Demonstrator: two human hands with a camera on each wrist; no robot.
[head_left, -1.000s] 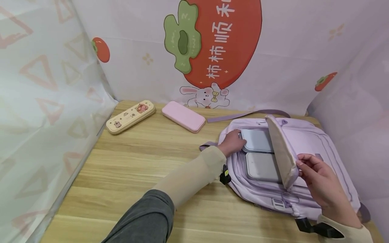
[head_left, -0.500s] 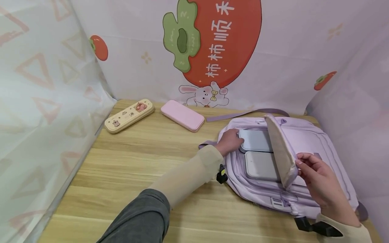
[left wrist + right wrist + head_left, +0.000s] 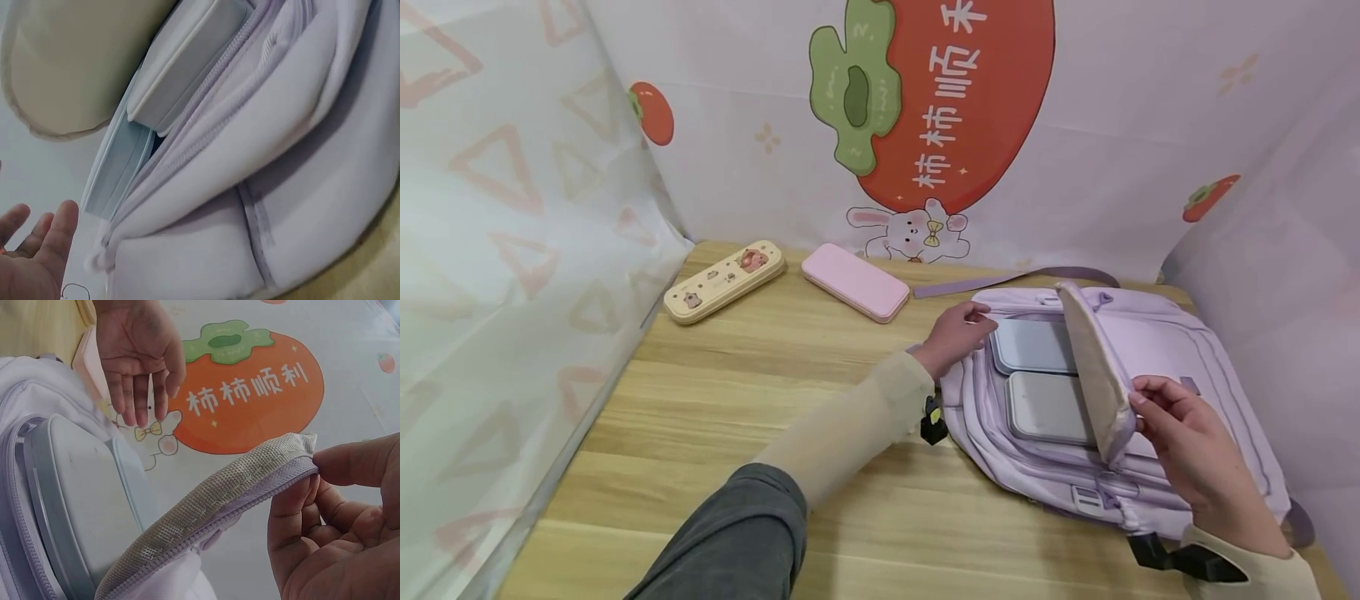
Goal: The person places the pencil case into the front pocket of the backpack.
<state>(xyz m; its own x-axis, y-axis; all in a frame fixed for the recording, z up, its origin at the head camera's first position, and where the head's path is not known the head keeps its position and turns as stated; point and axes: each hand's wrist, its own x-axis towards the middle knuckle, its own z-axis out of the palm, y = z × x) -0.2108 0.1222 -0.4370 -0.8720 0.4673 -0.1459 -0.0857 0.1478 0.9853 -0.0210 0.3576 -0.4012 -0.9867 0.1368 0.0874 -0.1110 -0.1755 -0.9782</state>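
Pinching the zippered edge of the backpack's front flap (image 3: 1092,375) between thumb and fingers, your right hand (image 3: 1191,446) holds that flap raised, its beige lining facing the left edge of the table (image 3: 715,417). Your left hand (image 3: 957,337) is extended with loosely straight fingers, gripping nothing; its fingertips are just beside the blue pencil case (image 3: 1036,346) and, per the left wrist view, apart from it.

Locate the lavender backpack (image 3: 1157,333) lying flat along the right edge of the table. Its front compartment is unzipped and contains two cases side by side: the blue pencil case toward the far edge of the table, and the grey-white pencil case (image 3: 1047,408) toward the near edge. The flap covers one end of each in the head view.

Note two further closed cases on the table: the pink pencil case (image 3: 855,282) near the middle of the far edge, and the cream pencil case (image 3: 725,282) with cartoon prints at the far left corner. A purple strap (image 3: 958,287) runs along the far edge, between the pink pencil case and the backpack.
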